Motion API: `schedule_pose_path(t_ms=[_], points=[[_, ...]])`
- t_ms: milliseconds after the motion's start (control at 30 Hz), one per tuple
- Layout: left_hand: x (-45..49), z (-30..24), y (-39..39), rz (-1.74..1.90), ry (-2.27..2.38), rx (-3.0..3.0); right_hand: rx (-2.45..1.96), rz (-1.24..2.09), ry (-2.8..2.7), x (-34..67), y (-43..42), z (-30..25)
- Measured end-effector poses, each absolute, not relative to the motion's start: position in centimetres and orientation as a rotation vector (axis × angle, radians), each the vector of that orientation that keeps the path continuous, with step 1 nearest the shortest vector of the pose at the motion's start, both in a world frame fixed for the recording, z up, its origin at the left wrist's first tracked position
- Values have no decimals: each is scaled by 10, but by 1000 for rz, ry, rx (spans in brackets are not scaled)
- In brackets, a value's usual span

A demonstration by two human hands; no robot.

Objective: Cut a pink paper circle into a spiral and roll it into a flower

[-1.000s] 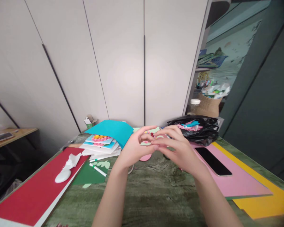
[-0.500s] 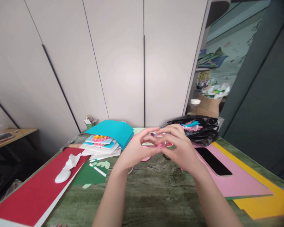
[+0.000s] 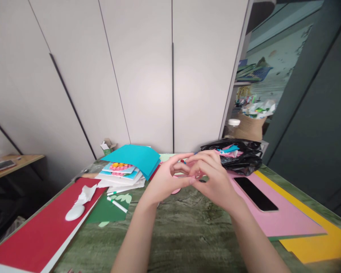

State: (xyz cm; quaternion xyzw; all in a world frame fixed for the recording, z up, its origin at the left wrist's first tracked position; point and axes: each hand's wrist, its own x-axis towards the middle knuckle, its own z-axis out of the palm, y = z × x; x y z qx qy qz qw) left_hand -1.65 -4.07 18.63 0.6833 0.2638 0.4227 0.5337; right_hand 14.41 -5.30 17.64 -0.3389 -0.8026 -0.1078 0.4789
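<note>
My left hand (image 3: 166, 178) and my right hand (image 3: 211, 174) meet over the middle of the table, fingertips nearly touching. Between them is a small pink paper piece (image 3: 196, 173), thin and curled, pinched by the fingers and partly covered by them. Its exact shape is hard to make out. Behind my left fingers, a round pink piece (image 3: 176, 190) lies partly hidden on the table. Small red bits (image 3: 182, 161) on a pale green sheet show beyond the hands.
Left are red card (image 3: 45, 223), a white egg-shaped object (image 3: 75, 212), green paper (image 3: 108, 210), a marker (image 3: 118, 204) and a stack under blue sheets (image 3: 130, 155). Right are a phone (image 3: 255, 193) on pink card (image 3: 290, 222), yellow card (image 3: 324, 246) and a black plastic bag (image 3: 244, 161).
My right fingers have curled in slightly around the pink paper piece. The coiled pink end that showed between the fingertips is now mostly covered. My left hand stays nearly in place.
</note>
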Motion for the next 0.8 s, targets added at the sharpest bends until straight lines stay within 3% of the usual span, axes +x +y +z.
schedule_pose_path(t_ms=[800], points=[[-21,182,-36,1060,615,1580,-805,-252,-2087,149,-52,178]])
